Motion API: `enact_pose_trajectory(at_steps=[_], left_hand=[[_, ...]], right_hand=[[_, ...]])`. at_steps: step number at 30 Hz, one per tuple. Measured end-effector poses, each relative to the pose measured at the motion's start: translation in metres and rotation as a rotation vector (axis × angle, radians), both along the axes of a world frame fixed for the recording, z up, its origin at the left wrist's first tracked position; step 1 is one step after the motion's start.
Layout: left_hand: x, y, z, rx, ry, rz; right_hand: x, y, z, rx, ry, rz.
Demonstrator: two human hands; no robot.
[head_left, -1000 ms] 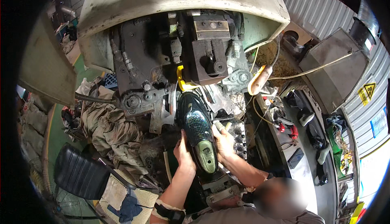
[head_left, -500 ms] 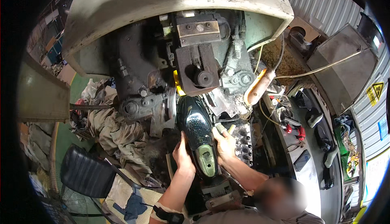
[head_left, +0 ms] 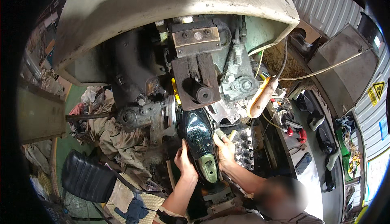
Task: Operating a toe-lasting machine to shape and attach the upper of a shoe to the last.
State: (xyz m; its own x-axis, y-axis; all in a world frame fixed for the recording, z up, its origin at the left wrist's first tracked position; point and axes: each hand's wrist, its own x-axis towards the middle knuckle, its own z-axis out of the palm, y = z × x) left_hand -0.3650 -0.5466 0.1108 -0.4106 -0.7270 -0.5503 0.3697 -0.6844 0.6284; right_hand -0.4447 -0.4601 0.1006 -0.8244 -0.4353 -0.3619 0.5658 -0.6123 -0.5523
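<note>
A glossy black shoe upper (head_left: pixel 196 131) is stretched over a green shoe last (head_left: pixel 209 168), which shows at the heel end near me. Its toe end reaches in under the dark metal block (head_left: pixel 195 80) of a machine. My left hand (head_left: pixel 185 161) presses along the left side of the shoe, fingers pointing forward. On the opposite side my right hand (head_left: pixel 226 153) grips it, with pale covers on some fingertips. The shoe lies between both hands, its toe tip hidden by the block.
A pale machine hood (head_left: pixel 174 0) overhangs the work. A worn lamp-like handle (head_left: pixel 262 98) hangs by its cable at right. Dark shoe parts (head_left: pixel 324 138) and a phone (head_left: pixel 303 163) lie on the right bench. A black chair (head_left: pixel 87 178) and heaped cloth (head_left: pixel 118 130) are at left.
The whole view has shifted a little, with the machine now lower in the picture. Both hands keep their hold on the shoe, at nearly the same place.
</note>
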Motion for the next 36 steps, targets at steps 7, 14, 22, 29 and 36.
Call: enact_pose_trajectory(at_steps=[7,14,22,29,36], left_hand=[[-0.001,-0.003,-0.019,-0.041,0.003,-0.003],[-0.008,-0.008,-0.046,-0.154,0.030,0.043],[-0.005,-0.003,-0.046,-0.160,0.046,0.014],[0.000,-0.001,-0.029,-0.106,0.021,-0.052],[0.003,-0.002,-0.031,-0.113,0.065,-0.097]], right_hand=[[0.000,-0.001,-0.008,0.023,0.058,-0.003],[-0.003,-0.004,-0.009,0.003,0.068,-0.031],[-0.004,-0.002,-0.015,0.003,0.051,0.018],[-0.004,0.004,-0.016,-0.008,-0.029,0.082],[0.000,0.006,-0.004,0.086,0.032,0.076]])
